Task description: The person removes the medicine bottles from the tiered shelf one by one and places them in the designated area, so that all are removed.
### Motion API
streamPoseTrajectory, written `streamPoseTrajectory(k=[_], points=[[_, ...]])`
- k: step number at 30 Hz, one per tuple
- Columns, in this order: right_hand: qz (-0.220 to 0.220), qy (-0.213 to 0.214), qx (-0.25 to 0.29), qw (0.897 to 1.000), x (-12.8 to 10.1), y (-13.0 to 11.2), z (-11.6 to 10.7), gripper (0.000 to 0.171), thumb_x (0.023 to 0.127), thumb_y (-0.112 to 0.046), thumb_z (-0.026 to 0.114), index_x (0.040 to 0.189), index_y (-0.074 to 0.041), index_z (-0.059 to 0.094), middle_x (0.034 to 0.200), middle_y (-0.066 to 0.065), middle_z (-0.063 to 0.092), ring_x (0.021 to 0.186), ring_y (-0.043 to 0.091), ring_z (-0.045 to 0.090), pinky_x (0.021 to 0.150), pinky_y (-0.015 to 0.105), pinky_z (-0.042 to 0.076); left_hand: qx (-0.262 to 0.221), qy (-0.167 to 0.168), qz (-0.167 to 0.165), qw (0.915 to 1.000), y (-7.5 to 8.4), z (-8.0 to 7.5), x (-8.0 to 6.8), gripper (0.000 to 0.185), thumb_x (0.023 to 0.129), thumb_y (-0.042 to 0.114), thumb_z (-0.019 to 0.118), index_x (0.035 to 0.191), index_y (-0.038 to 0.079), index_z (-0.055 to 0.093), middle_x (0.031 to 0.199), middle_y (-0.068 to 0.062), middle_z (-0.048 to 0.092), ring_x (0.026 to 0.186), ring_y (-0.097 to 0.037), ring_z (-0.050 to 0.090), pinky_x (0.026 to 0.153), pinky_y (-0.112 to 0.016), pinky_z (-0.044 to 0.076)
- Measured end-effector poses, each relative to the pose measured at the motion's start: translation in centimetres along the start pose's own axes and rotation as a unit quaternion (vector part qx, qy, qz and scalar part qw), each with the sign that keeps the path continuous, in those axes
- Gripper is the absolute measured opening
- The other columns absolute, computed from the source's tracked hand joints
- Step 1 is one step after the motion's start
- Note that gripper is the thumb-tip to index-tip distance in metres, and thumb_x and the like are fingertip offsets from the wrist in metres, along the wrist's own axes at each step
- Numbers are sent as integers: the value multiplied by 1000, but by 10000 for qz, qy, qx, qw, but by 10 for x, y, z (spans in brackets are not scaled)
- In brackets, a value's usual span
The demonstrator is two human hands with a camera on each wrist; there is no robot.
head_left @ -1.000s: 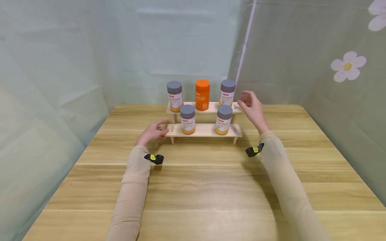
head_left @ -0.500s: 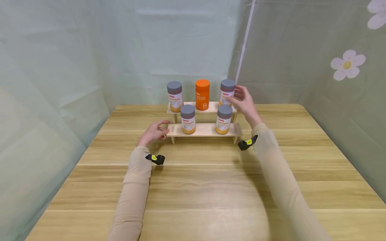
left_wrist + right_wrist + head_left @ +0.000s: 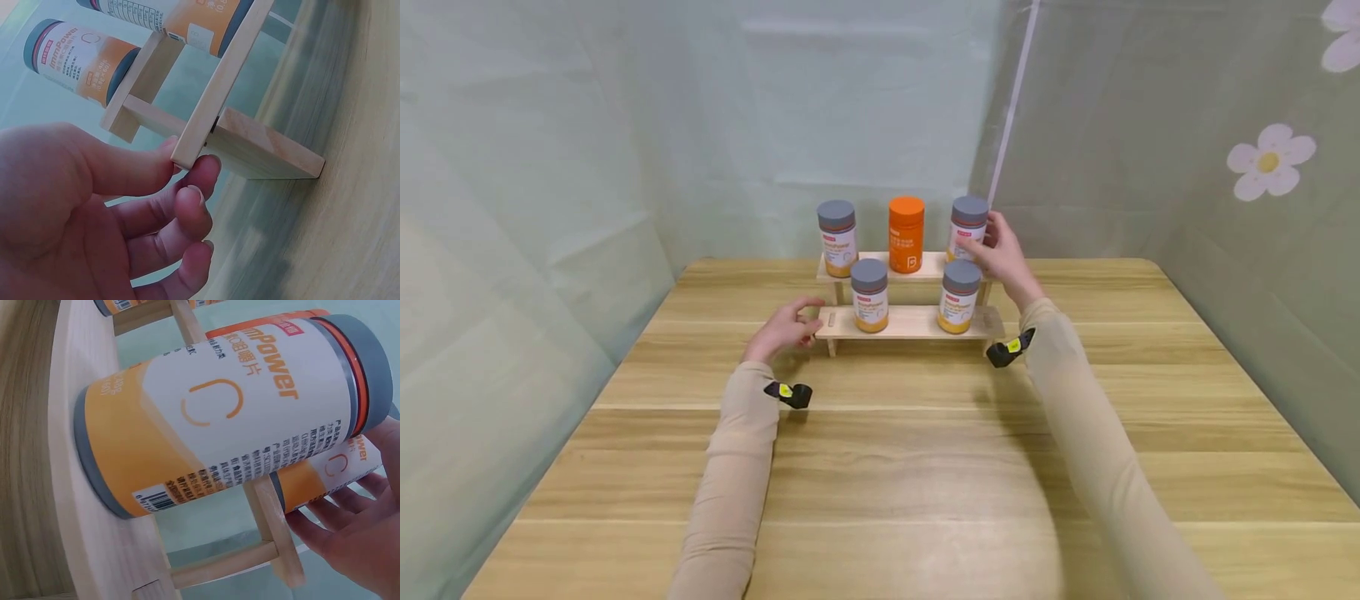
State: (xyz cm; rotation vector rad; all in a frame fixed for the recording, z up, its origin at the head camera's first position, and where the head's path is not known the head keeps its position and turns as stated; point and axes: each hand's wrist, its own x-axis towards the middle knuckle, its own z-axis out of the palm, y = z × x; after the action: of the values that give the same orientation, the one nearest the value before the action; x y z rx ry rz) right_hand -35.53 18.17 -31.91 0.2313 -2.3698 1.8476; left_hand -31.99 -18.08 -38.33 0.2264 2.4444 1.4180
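Nearest, the desk spreads in front of the left grip, whose thumb and forefinger pinch the end of the stand's lower tier. Right of that grip, the left front jar and right front jar stand upright on this tier. Farther off, just beyond the right front jar, the right grip is curled round the back right jar, upright and seemingly resting on the upper tier. Left of this grip come the orange jar, then the back left jar. Behind everything hangs a curtain.

Progress, as a judgement: all 5 jars have places, 2 below and 3 above; only the held jar seems unsettled, and whether it is being set or taken cannot be told.
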Motion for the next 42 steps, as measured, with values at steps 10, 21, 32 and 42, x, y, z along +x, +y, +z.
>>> streamPoseTrajectory(k=[10,21,32,42], points=[[63,188,-98,9998,-1,-2,2,65,90,-28,69,144,-17,36,144,14,46,129,30,49,105,48,42,-26,14,-54,10000,2,-1,-1,50,100,10,49,148,5,34,73,1,56,63,-11,54,66,-28,47],[30,556,-315,9980,-5,-5,1,65,87,-27,72,142,-15,40,140,15,50,123,29,53,100,46,47,-23,1,-81,10000,1,2,-1,49,101,13,49,148,8,34,75,-1,57,65,-12,54,67,-28,47],[-254,1012,-367,9939,-13,-4,-10,60,86,-24,74,138,-12,45,135,15,54,117,26,56,100,40,47,-14,-23,-96,10000,3,0,-1,49,102,14,48,149,10,33,77,-2,59,63,-11,54,66,-27,46],[-116,1105,-455,9928,-31,-7,-34,60,86,-23,73,138,-11,45,134,16,54,113,23,56,96,34,46,-35,-66,0,10000,3,5,3,49,102,14,47,148,9,32,83,-9,61,63,-11,54,67,-28,48]])
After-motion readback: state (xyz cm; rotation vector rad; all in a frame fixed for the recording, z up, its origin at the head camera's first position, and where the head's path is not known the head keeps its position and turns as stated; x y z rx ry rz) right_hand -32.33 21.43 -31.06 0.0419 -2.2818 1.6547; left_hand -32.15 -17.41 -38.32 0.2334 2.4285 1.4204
